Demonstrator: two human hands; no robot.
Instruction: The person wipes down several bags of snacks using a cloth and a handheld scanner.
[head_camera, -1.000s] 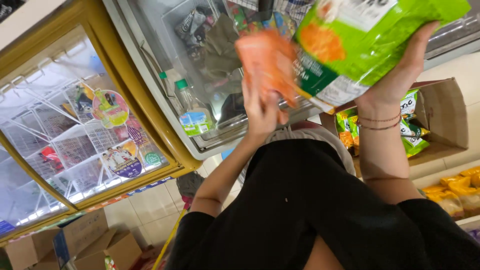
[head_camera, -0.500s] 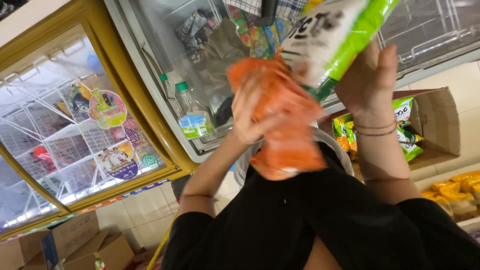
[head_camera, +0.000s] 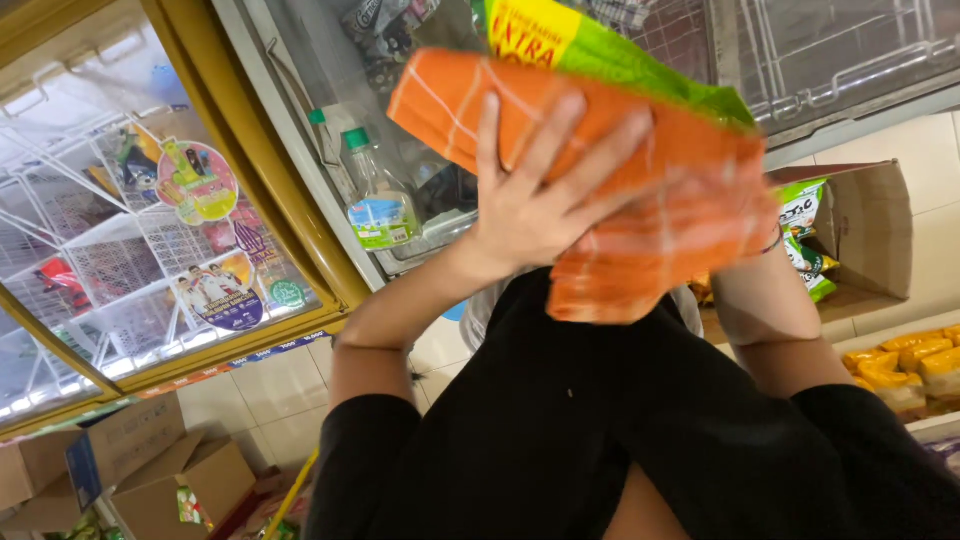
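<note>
Up close to the camera, the left hand (head_camera: 535, 205) lies flat with its fingers spread wide, pressed against an orange cloth (head_camera: 640, 200) that covers most of a green and yellow bag (head_camera: 640, 62). Only the top edge of the bag shows above the cloth. The right hand is hidden behind the cloth and the bag, so whether it grips anything cannot be told; only its forearm shows below, at the right. Both arms reach out of black sleeves. Behind the cloth stands a glass-topped freezer (head_camera: 300, 150) with a clear bottle (head_camera: 378, 195) with a green cap on it. An open cardboard box (head_camera: 860, 225) with green snack packs sits to the right, near yellow packs (head_camera: 905, 365) lower down.
</note>
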